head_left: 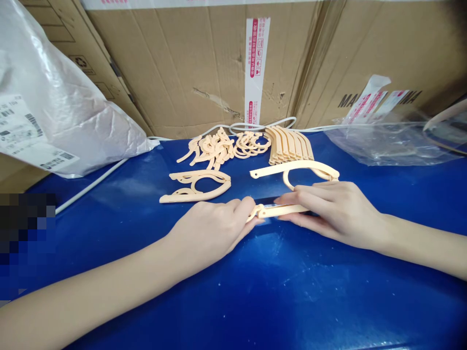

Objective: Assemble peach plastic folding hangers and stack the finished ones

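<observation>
My left hand (213, 226) and my right hand (330, 209) meet over a cream plastic hanger piece (279, 210) lying on the blue table (277, 291). The left fingers curl and pinch its left end. The right fingers lie along its right part and press it down. Just beyond them lies a curved cream hanger part (295, 168). To the left sits another cream hanger part with a loop (199, 185). Behind these is a loose pile of small cream hooks (222, 146) and a neat row of stacked cream arms (290, 143).
Large cardboard boxes (189, 63) wall off the back of the table. A white plastic bag with a label (54, 102) lies at the left. A clear plastic bag (394, 141) lies at the right. A white cable (95, 182) runs along the back.
</observation>
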Demonstrator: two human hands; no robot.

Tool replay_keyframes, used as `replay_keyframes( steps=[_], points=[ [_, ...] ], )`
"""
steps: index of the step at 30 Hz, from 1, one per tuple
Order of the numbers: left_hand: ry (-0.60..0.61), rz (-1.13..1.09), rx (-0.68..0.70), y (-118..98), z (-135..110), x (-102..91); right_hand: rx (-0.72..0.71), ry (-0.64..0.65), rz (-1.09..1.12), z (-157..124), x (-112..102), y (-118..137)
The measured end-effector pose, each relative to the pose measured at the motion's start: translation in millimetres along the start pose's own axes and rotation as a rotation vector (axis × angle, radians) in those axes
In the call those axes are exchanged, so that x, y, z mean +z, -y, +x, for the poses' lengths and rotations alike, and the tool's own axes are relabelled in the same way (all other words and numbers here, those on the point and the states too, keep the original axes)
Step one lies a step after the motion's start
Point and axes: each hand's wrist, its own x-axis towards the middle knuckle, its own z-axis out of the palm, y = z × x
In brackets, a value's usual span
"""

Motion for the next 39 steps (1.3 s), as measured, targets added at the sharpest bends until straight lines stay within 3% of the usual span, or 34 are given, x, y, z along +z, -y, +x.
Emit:
replay_keyframes(
  steps=[15, 22, 32, 39],
  points=[
    [-0.067, 0.301, 0.117, -6, -2, -11.1, 0.001, -0.012, 0.016, 0, -2, 5],
    [-0.154, 0.404, 0.167, -7, -2, -11.4, 0.06, 0.059, 0.171, -1, -3, 3],
    [-0.267, 0.384, 0.194, -2, 0, -6.5, 0.064, 0.075, 0.128, -4, 2, 0],
    [-0.308, 0.252, 0.151, -1, 0, -1.9, 0.016, 0.044, 0.065, -3, 3, 2]
  ],
)
